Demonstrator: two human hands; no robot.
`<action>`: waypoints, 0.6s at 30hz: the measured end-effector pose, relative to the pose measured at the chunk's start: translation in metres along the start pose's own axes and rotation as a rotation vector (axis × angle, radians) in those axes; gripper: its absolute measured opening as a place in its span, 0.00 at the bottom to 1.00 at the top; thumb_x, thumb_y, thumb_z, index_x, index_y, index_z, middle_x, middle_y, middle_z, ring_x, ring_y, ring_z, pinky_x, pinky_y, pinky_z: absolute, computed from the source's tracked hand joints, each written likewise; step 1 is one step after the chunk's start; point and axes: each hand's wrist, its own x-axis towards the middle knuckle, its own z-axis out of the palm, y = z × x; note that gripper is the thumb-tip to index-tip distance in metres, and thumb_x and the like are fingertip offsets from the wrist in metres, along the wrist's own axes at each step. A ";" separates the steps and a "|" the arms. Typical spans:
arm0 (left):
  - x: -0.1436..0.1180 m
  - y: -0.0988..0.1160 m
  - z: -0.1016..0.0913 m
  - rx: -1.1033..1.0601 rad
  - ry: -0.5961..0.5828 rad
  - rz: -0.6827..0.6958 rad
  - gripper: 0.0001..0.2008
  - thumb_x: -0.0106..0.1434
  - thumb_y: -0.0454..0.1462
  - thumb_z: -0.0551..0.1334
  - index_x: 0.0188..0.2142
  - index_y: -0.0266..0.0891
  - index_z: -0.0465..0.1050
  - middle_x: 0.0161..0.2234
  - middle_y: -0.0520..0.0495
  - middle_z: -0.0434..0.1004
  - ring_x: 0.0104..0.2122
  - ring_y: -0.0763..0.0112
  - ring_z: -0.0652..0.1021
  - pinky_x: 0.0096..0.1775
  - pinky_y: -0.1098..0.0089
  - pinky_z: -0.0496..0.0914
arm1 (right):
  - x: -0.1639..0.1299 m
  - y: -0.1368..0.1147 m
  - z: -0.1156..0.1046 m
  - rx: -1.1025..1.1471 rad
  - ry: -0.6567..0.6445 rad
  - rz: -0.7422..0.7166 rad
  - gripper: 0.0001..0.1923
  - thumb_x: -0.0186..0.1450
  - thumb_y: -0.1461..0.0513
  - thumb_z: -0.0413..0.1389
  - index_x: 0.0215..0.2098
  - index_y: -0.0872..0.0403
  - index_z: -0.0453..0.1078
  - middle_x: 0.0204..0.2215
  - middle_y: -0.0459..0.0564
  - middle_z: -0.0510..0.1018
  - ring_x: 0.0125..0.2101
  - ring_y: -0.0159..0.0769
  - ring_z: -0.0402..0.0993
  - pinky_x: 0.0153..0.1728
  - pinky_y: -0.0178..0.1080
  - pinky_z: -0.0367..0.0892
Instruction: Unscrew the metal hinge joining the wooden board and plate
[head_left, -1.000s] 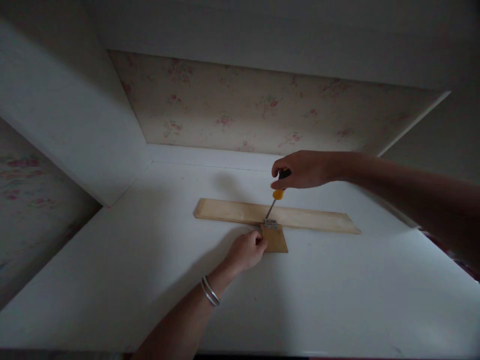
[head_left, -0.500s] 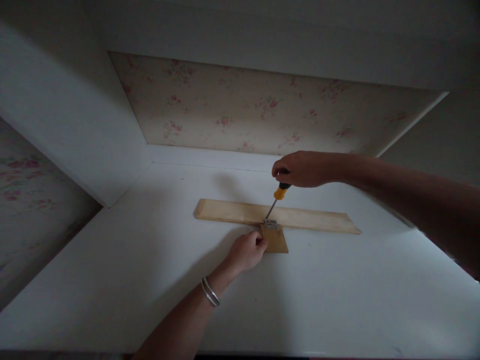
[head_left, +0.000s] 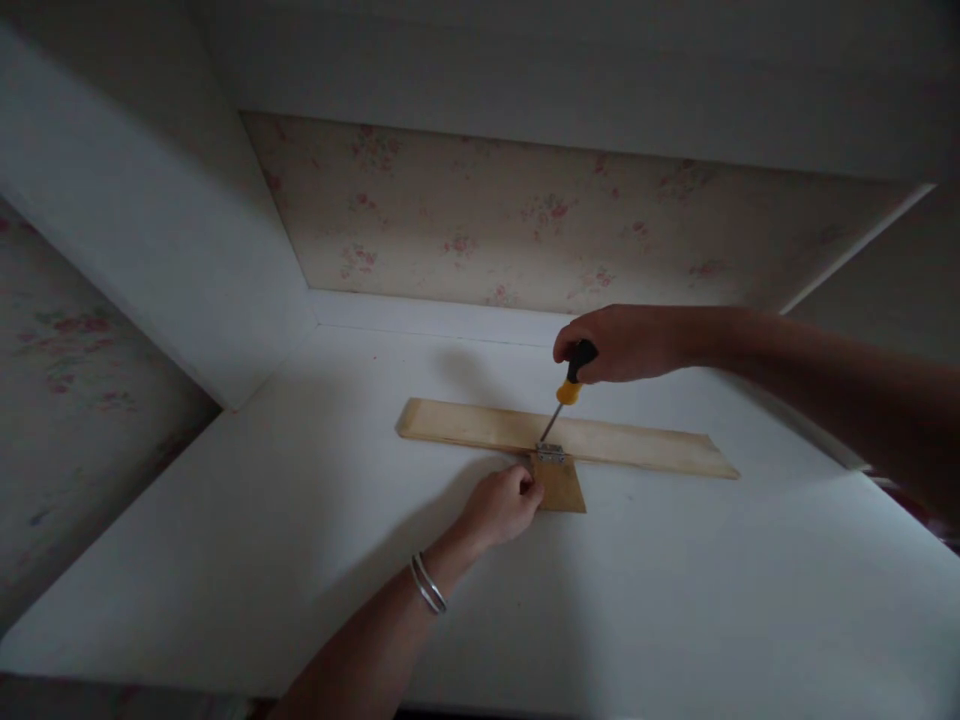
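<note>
Right fingers (head_left: pixel 562 346) around a straight, metal-shafted screwdriver (head_left: pixel 568 391)

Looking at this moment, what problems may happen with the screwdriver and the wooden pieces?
1. The tip of the screwdriver stands at the left end of the hinge, with the left hand close by; a slip might hurt the fingers.
2. The left hand is at the left edge of the small board, so pressure from the tool might twist that board against the long strip.
</note>
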 end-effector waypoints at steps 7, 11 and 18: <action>0.000 -0.001 -0.001 0.005 -0.003 -0.006 0.15 0.66 0.44 0.53 0.35 0.39 0.74 0.25 0.48 0.77 0.25 0.69 0.76 0.31 0.71 0.64 | 0.000 -0.006 -0.003 -0.038 -0.064 0.125 0.20 0.67 0.52 0.45 0.38 0.53 0.74 0.23 0.50 0.79 0.21 0.36 0.73 0.29 0.39 0.62; 0.000 0.000 -0.001 -0.003 -0.013 -0.005 0.15 0.67 0.44 0.53 0.35 0.39 0.74 0.26 0.48 0.78 0.27 0.68 0.77 0.32 0.71 0.65 | -0.003 -0.004 -0.003 -0.028 -0.005 -0.009 0.13 0.59 0.57 0.55 0.40 0.50 0.75 0.37 0.49 0.81 0.33 0.38 0.76 0.32 0.37 0.63; 0.000 0.000 0.000 -0.017 -0.021 -0.028 0.14 0.66 0.44 0.53 0.36 0.39 0.74 0.27 0.48 0.79 0.27 0.69 0.77 0.32 0.72 0.65 | 0.004 -0.001 0.001 -0.041 -0.071 0.140 0.23 0.67 0.49 0.44 0.39 0.53 0.76 0.21 0.50 0.78 0.23 0.38 0.74 0.29 0.39 0.62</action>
